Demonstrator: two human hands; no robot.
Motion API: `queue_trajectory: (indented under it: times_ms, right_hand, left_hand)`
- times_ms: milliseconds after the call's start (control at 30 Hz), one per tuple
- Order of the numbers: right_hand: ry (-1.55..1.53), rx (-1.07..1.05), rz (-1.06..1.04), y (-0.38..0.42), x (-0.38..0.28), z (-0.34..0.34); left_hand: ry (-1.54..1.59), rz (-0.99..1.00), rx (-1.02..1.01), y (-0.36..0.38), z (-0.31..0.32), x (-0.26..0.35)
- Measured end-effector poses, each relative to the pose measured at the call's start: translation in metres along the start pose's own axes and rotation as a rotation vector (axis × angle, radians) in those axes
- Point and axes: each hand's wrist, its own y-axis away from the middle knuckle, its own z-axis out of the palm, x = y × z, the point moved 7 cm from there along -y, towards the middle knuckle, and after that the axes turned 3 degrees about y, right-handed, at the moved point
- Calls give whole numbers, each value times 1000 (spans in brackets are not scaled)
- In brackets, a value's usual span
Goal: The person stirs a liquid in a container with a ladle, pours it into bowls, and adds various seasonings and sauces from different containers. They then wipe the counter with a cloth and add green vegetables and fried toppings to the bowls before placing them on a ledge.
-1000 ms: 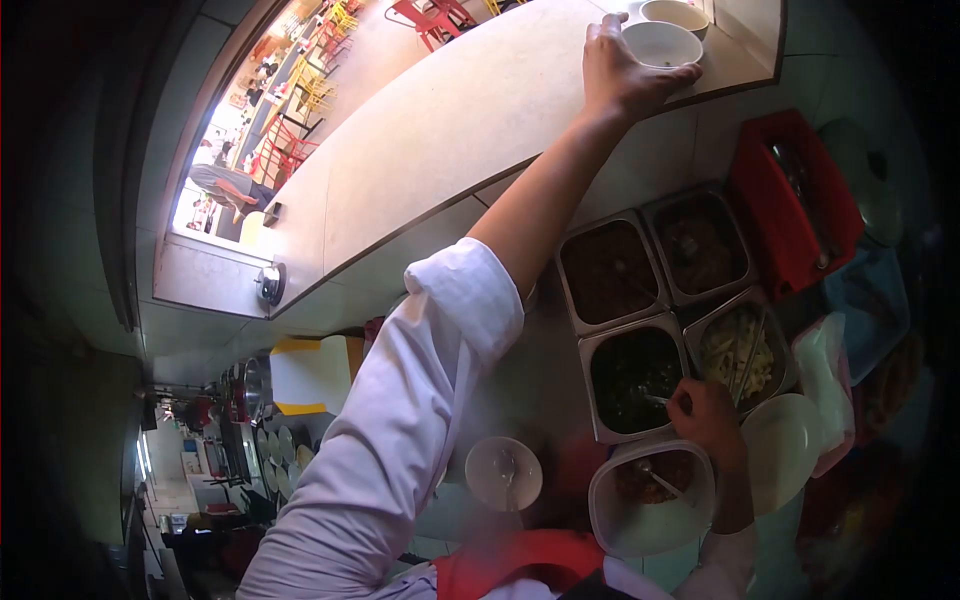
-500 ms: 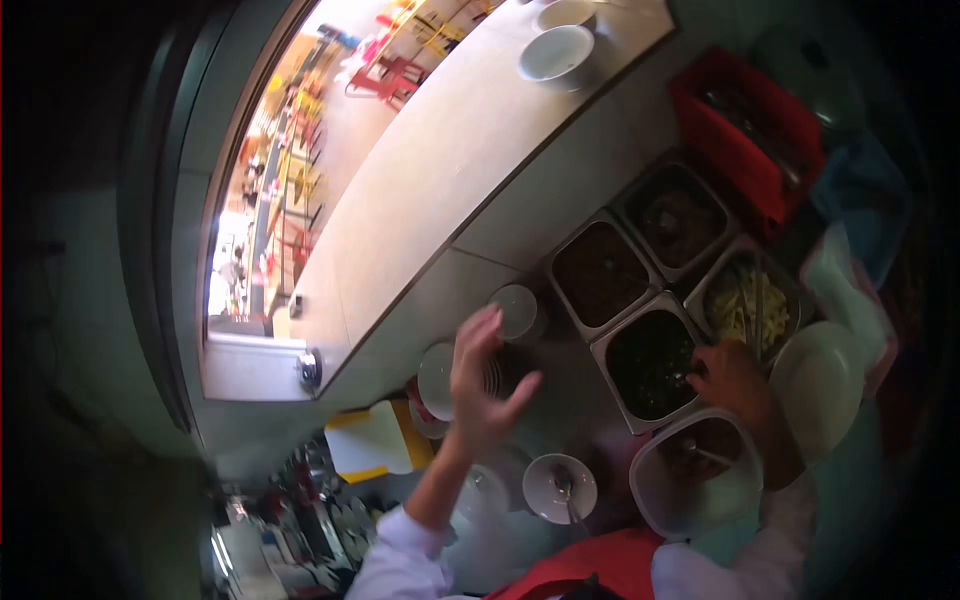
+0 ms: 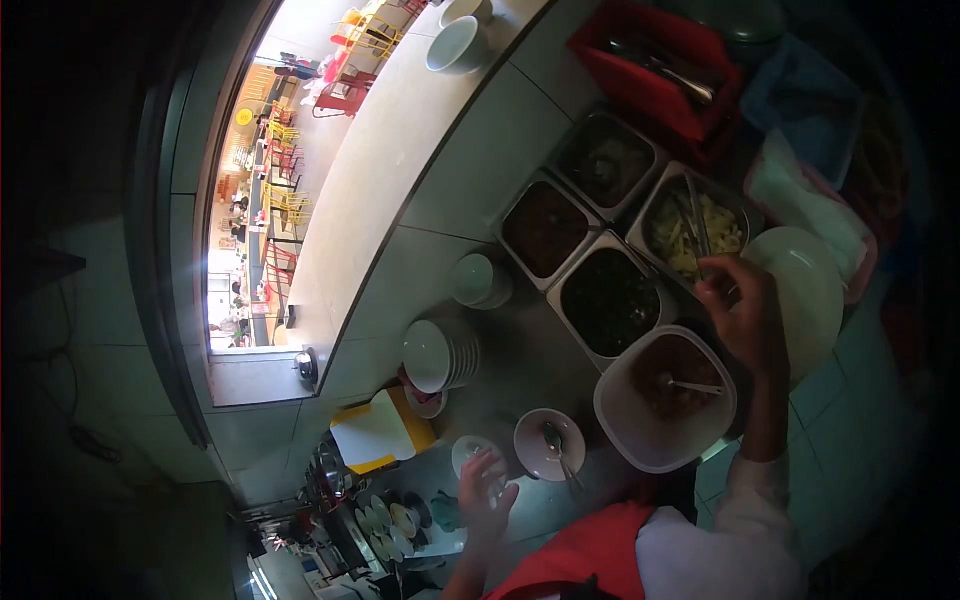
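Steel trays fill the head view: the right hand [image 3: 738, 312] is at the near edge of the tray of pale shredded food [image 3: 700, 232], its fingers curled around what look like tongs [image 3: 697, 232], though the grip itself is too small to make out, while the left hand [image 3: 487, 492] hovers with fingers spread and holding nothing just beside a small white bowl [image 3: 470, 452]. Judging by this, the serving is barely started: that bowl and the bowl with a spoon [image 3: 548, 445] look unfilled, and two bowls [image 3: 457, 45] already stand on the pass counter [image 3: 390, 150]
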Motion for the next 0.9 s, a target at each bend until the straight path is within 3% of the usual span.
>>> queue_trajectory:
  times_ms: [33,167,233,400,533,700,800,900]
  right_hand:
    - [-59,182,-51,11,-2,-16]
    - [-256,389,-23,67,22,-43]
    - [-426,537,169,96,38,-57]
    - [-393,498,85,135,58,-84]
    - [-280,494,38,137,29,-87]
    - [-297,398,-171,142,-56,-53]
    - [-252,274,-354,163,-122,-15]
    - [-414,90,-608,209,-196,33]
  left_hand:
    - [2,10,-22,2,6,4]
    - [-13,64,-98,3,26,24]
    - [-42,105,-109,3,28,18]
    - [-72,170,-78,12,27,24]
    - [-56,229,-36,35,12,21]
    - [53,177,101,89,-24,-9]
    - [62,187,170,135,-50,-27]
    - [94,163,266,196,-84,-55]
